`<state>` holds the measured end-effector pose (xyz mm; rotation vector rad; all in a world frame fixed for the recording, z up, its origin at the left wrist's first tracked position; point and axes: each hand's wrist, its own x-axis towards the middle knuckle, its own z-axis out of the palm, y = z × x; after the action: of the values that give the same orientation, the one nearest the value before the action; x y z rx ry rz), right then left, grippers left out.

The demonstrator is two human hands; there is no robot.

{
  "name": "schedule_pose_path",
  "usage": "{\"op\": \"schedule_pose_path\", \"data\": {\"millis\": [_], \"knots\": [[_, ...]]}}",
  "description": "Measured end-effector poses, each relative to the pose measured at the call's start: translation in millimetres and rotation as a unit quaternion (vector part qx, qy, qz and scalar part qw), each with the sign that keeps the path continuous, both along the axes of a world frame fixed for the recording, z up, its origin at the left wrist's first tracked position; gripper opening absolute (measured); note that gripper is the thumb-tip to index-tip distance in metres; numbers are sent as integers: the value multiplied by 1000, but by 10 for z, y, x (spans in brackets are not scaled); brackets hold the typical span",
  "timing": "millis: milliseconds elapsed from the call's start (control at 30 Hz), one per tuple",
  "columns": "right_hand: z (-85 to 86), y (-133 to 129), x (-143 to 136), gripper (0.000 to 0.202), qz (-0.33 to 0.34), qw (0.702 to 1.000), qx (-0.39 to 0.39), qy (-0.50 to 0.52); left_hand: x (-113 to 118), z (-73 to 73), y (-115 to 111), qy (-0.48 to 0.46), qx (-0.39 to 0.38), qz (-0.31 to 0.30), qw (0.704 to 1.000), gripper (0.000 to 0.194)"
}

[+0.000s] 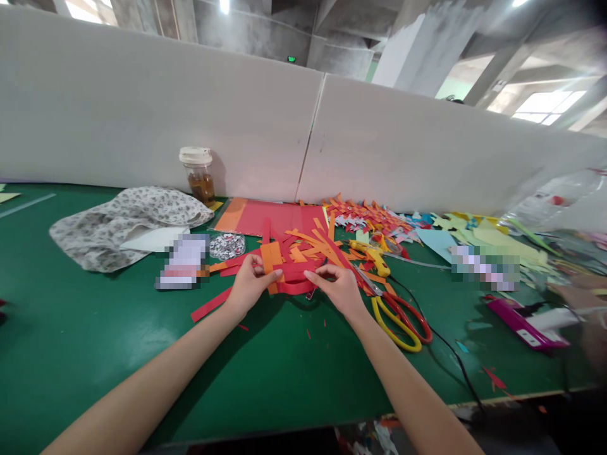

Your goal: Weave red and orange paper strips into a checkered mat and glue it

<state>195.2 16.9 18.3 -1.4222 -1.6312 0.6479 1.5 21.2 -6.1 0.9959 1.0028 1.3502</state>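
Cloth (pixel 118 218) and cup (pixel 199 174) on the tabletop (pixel 294 373), glue gun (pixel 374 256) and scissors (pixel 374 289) by the right hand (pixel 340 287), left hand (pixel 249 283) and right pinching paper strips (pixel 296 277), fingers curled

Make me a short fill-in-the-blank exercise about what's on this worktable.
1. The bare left hand and bare right hand pinch among red and ____ paper strips.
2. Metal-bladed, loop-handled scissors, coloured red and ____, lie near the right hand.
3. The clear cup has a ____ lid.

Missing words: orange; yellow; white.
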Motion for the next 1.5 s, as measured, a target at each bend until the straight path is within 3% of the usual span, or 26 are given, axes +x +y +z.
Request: {"op": "schedule_pose_path", "data": {"millis": [200, 333, 467, 667, 1233, 1367, 1500], "knots": [[-26, -13, -42, 29, 16, 999, 47, -22, -33, -58, 17, 80, 66, 19, 994, 47], [-54, -20, -62, 27, 0, 996, 74, -39, -33, -56, 19, 81, 65, 38, 994, 43], [-53, -29, -72, 23, -13, 993, 104, -45, -32, -54, 15, 62, 60, 7, 996, 32], [-1, -74, -100, 21, -27, 990, 129, -50, -58, -46, 6, 116, 98, -7, 988, 6], [-47, -32, -92, 18, -61, 948, 254, -182, -53, -74, -25, 242, 108, -12, 964, 34], [-26, -63, -112, 16, -16, 960, 252, -121, -41, -25, -51, 284, 129, -1, 950, 35], [-36, -96, -111, 15, 57, 981, 177, -54, -27, 6, -69, 308, 140, 6, 941, 34]]}}
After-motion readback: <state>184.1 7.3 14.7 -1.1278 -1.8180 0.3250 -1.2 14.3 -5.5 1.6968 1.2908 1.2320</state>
